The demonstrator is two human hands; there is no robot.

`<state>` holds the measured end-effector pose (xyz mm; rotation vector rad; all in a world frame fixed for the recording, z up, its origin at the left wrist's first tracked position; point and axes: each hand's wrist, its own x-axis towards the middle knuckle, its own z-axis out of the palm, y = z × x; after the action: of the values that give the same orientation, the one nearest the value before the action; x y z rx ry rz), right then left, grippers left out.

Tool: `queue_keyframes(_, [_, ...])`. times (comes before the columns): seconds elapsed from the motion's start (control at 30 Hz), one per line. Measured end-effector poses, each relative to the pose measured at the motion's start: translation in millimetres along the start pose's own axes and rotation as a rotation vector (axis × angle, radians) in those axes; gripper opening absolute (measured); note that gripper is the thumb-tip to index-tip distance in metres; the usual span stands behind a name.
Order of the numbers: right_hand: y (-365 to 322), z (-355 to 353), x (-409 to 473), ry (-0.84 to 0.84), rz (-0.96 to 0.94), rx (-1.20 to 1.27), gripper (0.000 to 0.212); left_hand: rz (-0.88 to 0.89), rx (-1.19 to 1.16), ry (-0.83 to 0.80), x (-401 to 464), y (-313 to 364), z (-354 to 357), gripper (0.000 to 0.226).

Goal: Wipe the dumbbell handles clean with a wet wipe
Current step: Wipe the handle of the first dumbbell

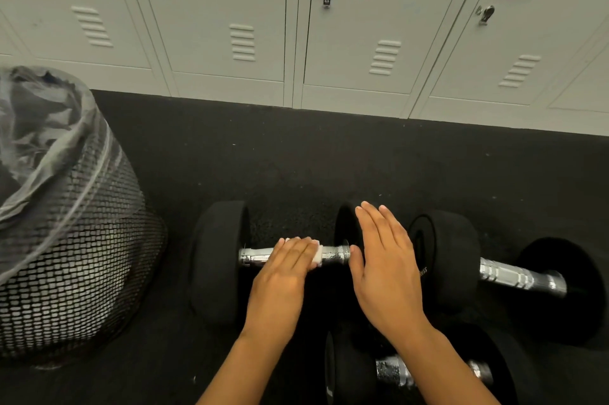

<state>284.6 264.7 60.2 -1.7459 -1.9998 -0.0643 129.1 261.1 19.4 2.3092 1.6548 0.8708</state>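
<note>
Knurled chrome dumbbell handle [333, 254] under white wet wipe [315, 256], left hand [280, 276] fingers curled around it; right hand [384, 268] flat, open.

Two bare forearms, no sleeves; left grip [280, 276], right grip [385, 269] ungloved.
</note>
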Motion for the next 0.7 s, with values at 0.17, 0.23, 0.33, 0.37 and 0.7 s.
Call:
queue_keyframes(0.17, [0, 0, 2, -0.001, 0.0, 0.003, 0.05, -0.044, 0.001, -0.05, 13, 3, -1, 0.027])
queue_keyframes(0.23, [-1, 0, 3, -0.006, 0.002, -0.002, 0.051, -0.164, 0.066, -0.221, 37, 7, -11, 0.02])
queue_keyframes(0.33, [-1, 0, 2, -0.012, 0.009, -0.012, 0.051, -0.187, 0.119, -0.301, 49, 3, -16, 0.024])
queue_keyframes(0.37, [0, 0, 2, -0.009, 0.008, -0.009, 0.051, -0.16, 0.077, -0.283, 43, 2, -16, 0.017])
queue_keyframes(0.7, [0, 0, 4, -0.003, 0.002, 0.004, 0.051, -0.158, 0.016, 0.021, 13, 0, 0, 0.045])
